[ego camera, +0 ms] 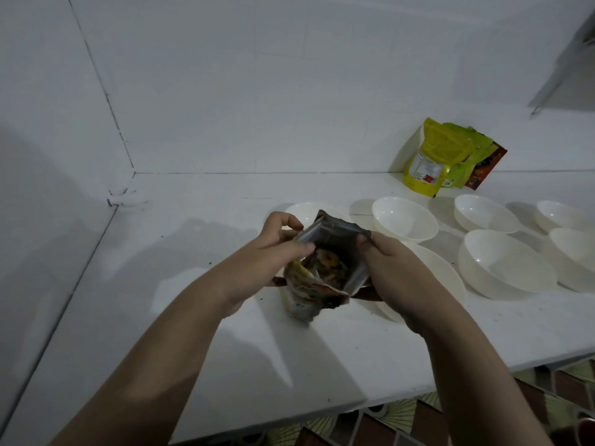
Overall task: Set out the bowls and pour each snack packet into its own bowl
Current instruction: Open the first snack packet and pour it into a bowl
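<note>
Setting: a white tiled counter [199, 333] meets white tiled walls in a corner at the left; patterned floor tiles show below the counter's front edge.
Viewpoint: looking down from head height along two bare forearms that reach forward over the counter.
Open snack packet [325, 268]: held above the counter between both hands, mouth pulled wide and facing the camera; the lining is silvery and brownish snack pieces sit inside.
Left hand [273, 249]: pinches the packet's left lip, thumb on the inside edge, fingers curled behind it.
Right hand [396, 272]: grips the packet's right lip, fingers curled over the edge.
Bowl behind the packet [306, 210]: white, partly hidden by the left hand and the packet top.
Bowl under the right hand [447, 278]: white, mostly covered by the right hand and wrist.
Other bowls: four more white bowls stand to the right, all showing bare insides: one at back centre [404, 218], one beyond it [483, 212], a large one nearer [505, 263], and two cut off at the right edge [570, 239].
Unopened packets [450, 156]: a yellow pouch, a green one and a red one lean together against the back wall, behind the bowls.
</note>
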Available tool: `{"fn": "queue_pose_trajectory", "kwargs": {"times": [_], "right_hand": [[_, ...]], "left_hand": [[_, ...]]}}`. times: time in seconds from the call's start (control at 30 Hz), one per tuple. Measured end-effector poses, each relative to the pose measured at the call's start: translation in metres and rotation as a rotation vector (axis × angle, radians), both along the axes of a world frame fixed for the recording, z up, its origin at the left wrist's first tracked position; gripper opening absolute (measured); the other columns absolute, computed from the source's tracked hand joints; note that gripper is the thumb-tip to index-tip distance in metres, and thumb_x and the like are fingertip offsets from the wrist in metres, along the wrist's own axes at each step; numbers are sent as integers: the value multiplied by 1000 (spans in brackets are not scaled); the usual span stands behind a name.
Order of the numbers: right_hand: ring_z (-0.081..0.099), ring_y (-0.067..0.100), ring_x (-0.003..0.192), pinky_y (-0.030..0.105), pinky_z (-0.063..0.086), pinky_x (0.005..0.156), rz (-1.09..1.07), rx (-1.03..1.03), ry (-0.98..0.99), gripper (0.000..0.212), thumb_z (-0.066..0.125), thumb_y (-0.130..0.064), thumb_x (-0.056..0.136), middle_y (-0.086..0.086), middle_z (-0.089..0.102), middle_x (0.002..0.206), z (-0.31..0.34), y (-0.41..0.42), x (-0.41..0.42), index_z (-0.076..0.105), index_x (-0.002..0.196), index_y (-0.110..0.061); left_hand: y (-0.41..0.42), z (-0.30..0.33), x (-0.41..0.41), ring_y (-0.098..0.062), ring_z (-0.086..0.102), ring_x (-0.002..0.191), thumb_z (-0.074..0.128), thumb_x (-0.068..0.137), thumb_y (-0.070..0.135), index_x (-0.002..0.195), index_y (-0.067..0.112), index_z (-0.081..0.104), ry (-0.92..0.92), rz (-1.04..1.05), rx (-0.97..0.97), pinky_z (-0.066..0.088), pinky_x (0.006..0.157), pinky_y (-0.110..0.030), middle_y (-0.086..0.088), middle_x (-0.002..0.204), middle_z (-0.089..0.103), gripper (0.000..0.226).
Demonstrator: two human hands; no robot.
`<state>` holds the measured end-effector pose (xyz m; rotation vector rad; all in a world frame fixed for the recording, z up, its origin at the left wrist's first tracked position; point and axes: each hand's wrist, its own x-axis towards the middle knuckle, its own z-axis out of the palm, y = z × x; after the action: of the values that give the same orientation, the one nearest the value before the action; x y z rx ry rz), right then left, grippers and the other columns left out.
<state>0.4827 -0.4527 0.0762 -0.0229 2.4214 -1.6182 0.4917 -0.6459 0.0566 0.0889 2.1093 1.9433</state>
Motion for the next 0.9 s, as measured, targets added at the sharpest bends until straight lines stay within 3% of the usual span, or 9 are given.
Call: {"fn": "queue_pose_trajectory", "kwargs": {"times": [0.1,0.2,0.27,0.4,0.5,0.63,0.7,0.8,0.9], "right_hand": [[67,22,97,34,61,72,-21,40,65,32,33,-34,106,3,69,108,2,1,-3,64,106,-23],[67,24,98,46,59,83,-13,47,118,34,34,-39,105,3,69,106,8,1,-2,63,105,-21],[68,24,97,46,59,82,15,22,143,33,36,-38,105,4,70,104,13,-2,-1,64,105,-21],[67,22,90,24,52,59,85,64,174,32,37,-36,105,4,69,98,19,-10,3,64,100,-20],[65,28,90,33,54,63,119,106,224,36,36,-38,104,10,68,97,18,-17,5,61,99,-13],[63,24,84,40,53,72,126,168,289,38,35,-40,104,6,67,88,19,-24,7,60,93,-13],[58,16,76,35,46,67,127,201,319,36,35,-39,104,-1,62,80,18,-26,7,59,89,-16],[55,13,75,31,41,65,138,229,333,35,35,-36,105,-4,60,79,18,-28,6,59,88,-19],[60,21,86,37,48,76,116,217,326,36,34,-36,105,3,65,89,14,-29,0,61,95,-14]], "left_hand": [[-7,-11,-8,-14,59,115,48,88,58,115,25,51,-17,93,206,53,92,-40,3,125,62,42],[-12,-35,-22,-20,61,113,51,98,39,109,23,58,-20,390,190,52,85,-36,-1,123,63,21],[-18,-56,-28,-21,60,111,53,96,34,115,18,60,-147,495,157,51,81,-35,-6,123,62,25],[-28,-82,-23,-24,61,96,53,96,38,121,8,58,-362,423,109,52,75,-37,-17,124,60,40],[-30,-84,-17,-30,62,102,47,100,40,103,11,66,-386,357,105,54,88,-45,-13,109,67,34],[-36,-88,-18,-36,62,110,46,100,43,121,11,62,-364,390,194,55,90,-52,-14,117,68,41],[-39,-94,-22,-37,63,112,50,98,46,126,11,57,-355,414,237,53,91,-56,-16,122,66,45],[-41,-96,-27,-35,63,105,50,101,32,111,9,56,-310,492,304,55,87,-53,-17,110,67,26],[-43,-93,-38,-28,61,86,51,101,31,89,14,54,-273,583,312,55,72,-42,-12,91,64,21]]}}
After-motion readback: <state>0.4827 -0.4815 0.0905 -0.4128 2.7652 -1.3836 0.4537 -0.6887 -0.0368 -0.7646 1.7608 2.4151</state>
